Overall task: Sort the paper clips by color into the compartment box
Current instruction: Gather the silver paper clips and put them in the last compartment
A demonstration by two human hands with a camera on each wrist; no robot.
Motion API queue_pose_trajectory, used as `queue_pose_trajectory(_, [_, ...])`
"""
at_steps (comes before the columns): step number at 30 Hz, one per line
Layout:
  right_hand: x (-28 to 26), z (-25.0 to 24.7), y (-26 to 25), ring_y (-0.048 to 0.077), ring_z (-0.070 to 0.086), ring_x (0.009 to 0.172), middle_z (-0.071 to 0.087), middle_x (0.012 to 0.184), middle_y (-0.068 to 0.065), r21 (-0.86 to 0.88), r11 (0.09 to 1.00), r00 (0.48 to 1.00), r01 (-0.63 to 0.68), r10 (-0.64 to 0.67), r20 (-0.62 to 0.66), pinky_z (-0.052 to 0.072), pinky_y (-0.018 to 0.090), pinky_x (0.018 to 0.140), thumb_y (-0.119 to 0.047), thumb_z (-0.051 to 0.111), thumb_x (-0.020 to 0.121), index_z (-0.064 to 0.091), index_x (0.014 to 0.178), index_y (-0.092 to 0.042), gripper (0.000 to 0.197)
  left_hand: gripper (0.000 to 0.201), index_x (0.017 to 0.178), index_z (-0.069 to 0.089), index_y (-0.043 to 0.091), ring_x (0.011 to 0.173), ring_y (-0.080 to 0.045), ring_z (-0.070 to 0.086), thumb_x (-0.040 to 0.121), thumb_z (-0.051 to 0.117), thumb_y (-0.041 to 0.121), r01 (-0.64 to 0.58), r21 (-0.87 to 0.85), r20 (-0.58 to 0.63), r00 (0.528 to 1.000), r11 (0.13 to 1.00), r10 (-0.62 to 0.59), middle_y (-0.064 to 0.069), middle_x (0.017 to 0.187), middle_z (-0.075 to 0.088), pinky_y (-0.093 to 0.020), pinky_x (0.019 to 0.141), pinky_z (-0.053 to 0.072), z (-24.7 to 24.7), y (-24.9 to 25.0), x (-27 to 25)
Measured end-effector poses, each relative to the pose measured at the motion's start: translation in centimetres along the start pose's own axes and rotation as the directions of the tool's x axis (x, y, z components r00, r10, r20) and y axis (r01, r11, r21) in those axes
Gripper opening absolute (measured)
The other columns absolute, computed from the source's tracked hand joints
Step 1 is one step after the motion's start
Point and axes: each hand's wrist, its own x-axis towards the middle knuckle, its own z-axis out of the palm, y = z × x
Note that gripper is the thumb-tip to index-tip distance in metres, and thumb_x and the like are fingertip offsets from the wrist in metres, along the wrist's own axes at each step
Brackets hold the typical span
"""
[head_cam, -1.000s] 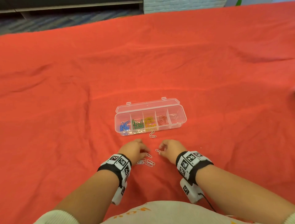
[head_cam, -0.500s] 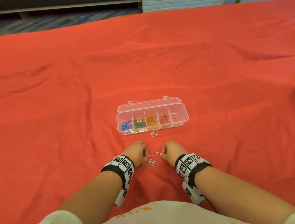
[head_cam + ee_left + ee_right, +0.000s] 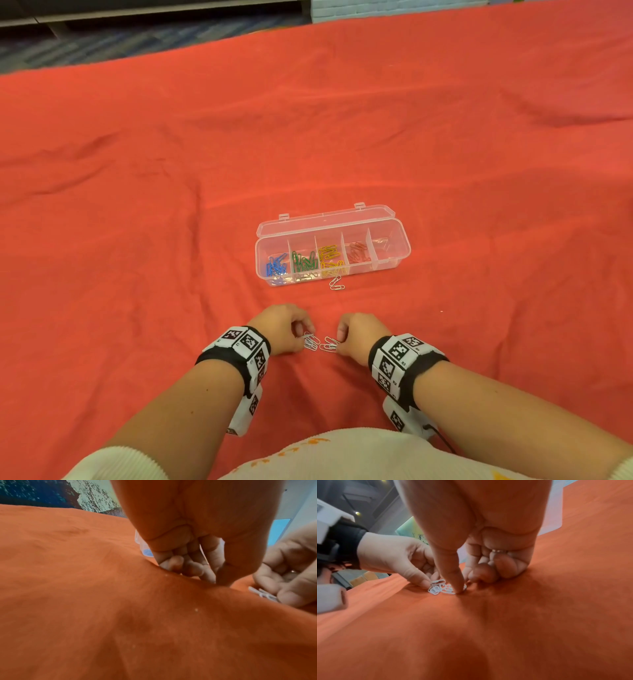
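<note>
My left hand (image 3: 281, 327) pinches white clips (image 3: 311, 341) w/ curled fingers (image 3: 426, 580). Right hand (image 3: 359, 337) fingers curled, thumb pressing more white clips (image 3: 329, 344), maybe gripping them. Compartment box (image 3: 394, 240) sits open beyond my fingers on the red cloth (image 3: 137, 240); one clip (image 3: 336, 283) lies just before it.

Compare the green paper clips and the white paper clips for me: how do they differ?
The green paper clips lie sorted in a compartment of the box; the white paper clips lie loose on the red cloth. No hand touches the green ones; both hands work at the white ones. Both are small bunches.
</note>
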Motion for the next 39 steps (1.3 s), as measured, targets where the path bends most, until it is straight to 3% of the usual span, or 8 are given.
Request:
queue_pose_trajectory(5, [-0.4,0.3,0.0,0.021,0.061,0.086,0.063,0.087,-0.002,-0.002,1.000,0.999,0.017,-0.017,-0.032,0.047,0.028,0.078,-0.026,0.067,0.077,0.054,0.086,-0.026,0.016,0.026,0.090,0.066,0.024,0.062,0.002,0.045,0.066,0.076,0.020,-0.009,0.028,-0.011,1.000,1.000,0.009,0.016,0.074,0.044,-0.004,0.058,0.032,0.6,-0.5,0.5])
queue_pose_trajectory(9, [-0.5,0.4,-0.3,0.021,0.063,0.098,0.069,0.103,0.001,-0.033,0.998,0.999,0.050,-0.050,0.015,0.047,0.028,0.083,-0.021,0.062,0.081,0.064,0.095,-0.021,0.015,0.017,0.082,0.067,0.019,0.079,-0.009,0.051,0.067,0.076,0.020,-0.007,0.072,-0.011,1.000,0.997,0.008,0.015,0.075,0.039,-0.019,0.072,0.039,0.5,-0.1,0.7])
queue_pose_trajectory(12, [-0.6,0.2,-0.5,0.020,0.064,0.098,0.070,0.103,0.002,-0.040,0.998,0.997,0.056,-0.054,0.050,0.047,0.026,0.083,-0.019,0.061,0.081,0.064,0.083,-0.023,0.005,0.015,0.082,0.068,0.016,0.079,-0.009,0.051,0.070,0.075,0.021,-0.005,0.100,0.012,1.000,0.995,0.004,0.014,0.075,0.041,-0.020,0.071,0.037,0.4,0.3,0.7])
queue_pose_trajectory(15, [-0.4,-0.3,-0.5,0.020,0.065,0.097,0.072,0.102,0.002,-0.051,0.997,0.996,0.052,-0.048,0.077,0.048,0.025,0.082,-0.019,0.062,0.081,0.053,0.064,-0.026,0.021,0.017,0.083,0.069,0.016,0.078,-0.008,0.052,0.070,0.077,0.023,0.023,0.084,0.025,0.999,0.996,-0.025,0.009,0.080,0.051,-0.021,0.071,0.039,0.3,0.5,0.8])
queue_pose_trajectory(20, [-0.1,-0.8,0.2,0.020,0.065,0.095,0.072,0.098,0.003,-0.043,0.998,0.998,0.056,-0.054,0.028,0.049,0.026,0.081,-0.016,0.060,0.079,0.053,0.065,-0.026,0.018,0.018,0.085,0.071,0.016,0.076,-0.008,0.052,0.069,0.077,0.022,0.071,0.049,-0.011,0.997,0.996,-0.070,0.003,0.082,0.061,-0.018,0.064,0.037,-0.1,1.0,0.9])
queue_pose_trajectory(29, [0.0,-0.9,-0.3,0.016,0.063,0.087,0.066,0.088,-0.002,-0.067,0.993,0.989,0.100,-0.092,0.117,0.050,0.026,0.082,-0.017,0.062,0.080,0.049,0.058,-0.026,0.027,0.014,0.085,0.071,0.017,0.081,-0.008,0.049,0.073,0.074,0.024,0.053,0.078,-0.083,0.995,0.996,-0.047,0.007,0.084,0.053,-0.023,0.075,0.039,-0.9,1.4,1.0])
queue_pose_trajectory(35, [-0.1,0.4,-0.1,0.017,0.053,0.079,0.048,0.070,-0.011,-0.055,0.994,0.995,0.093,-0.091,0.034,0.041,0.025,0.070,-0.021,0.068,0.076,0.057,0.096,-0.025,0.024,0.010,0.080,0.069,0.015,0.072,-0.008,0.048,0.073,0.073,0.020,0.058,0.042,-0.103,0.993,0.997,-0.053,0.011,0.070,0.052,-0.014,0.059,0.034,-0.6,1.2,0.7])
queue_pose_trajectory(39, [-0.2,-0.2,-0.3,0.020,0.062,0.099,0.069,0.101,0.001,-0.092,0.993,0.996,0.074,-0.068,0.066,0.046,0.027,0.082,-0.027,0.068,0.080,0.057,0.073,-0.025,0.013,0.006,0.077,0.067,0.017,0.057,0.002,0.044,0.074,0.071,0.014,0.049,-0.003,-0.111,0.993,0.999,-0.050,0.015,0.059,0.048,-0.006,0.051,0.033,-0.7,1.1,0.5])
